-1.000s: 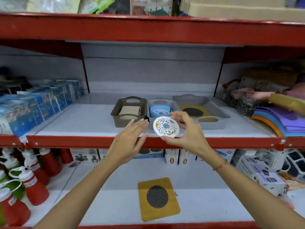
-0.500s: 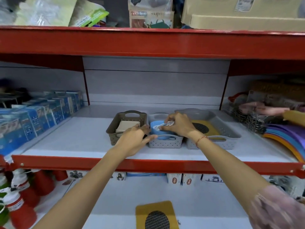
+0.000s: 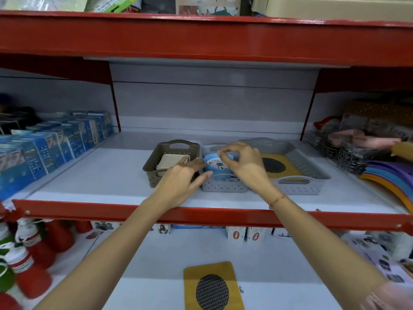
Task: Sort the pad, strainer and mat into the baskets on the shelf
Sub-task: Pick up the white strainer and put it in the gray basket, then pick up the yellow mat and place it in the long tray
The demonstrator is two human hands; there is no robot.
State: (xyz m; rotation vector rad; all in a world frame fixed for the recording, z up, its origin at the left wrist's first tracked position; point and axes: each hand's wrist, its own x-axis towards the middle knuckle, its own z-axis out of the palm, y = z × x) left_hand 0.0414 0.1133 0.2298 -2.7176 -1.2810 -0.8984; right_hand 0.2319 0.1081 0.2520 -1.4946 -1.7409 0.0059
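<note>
On the white middle shelf (image 3: 89, 175), behind its red front rail (image 3: 201, 214), three perforated plastic baskets stand in a row, sides touching. Brown basket (image 3: 156, 173), left: holds a pale square pad (image 3: 169, 161). Small grey basket (image 3: 223, 186), centre: holds a blue round strainer (image 3: 212, 168) with a patterned white disc (image 3: 218, 164) lying on top. Wide grey tray (image 3: 312, 175), right, shallow with cut-out handles: holds a yellow mat (image 3: 288, 167) with a dark mesh oval. Open shelf room lies left of the brown basket as far as the blue boxes (image 3: 44, 148), and along the front rail; the right end is crowded by wire racks (image 3: 342, 153) and stacked coloured sheets (image 3: 386, 175).

Left hand (image 3: 181, 180): fingers spread and loose, holding nothing, resting at the corner between brown and small grey baskets. Right hand (image 3: 243, 162): above the strainer, fingers curled, thumb and forefinger nearly pinched, empty. Lower shelf: a second yellow mat (image 3: 212, 287) lies flat, free space around it; red bottles (image 3: 40, 253) to the left.
</note>
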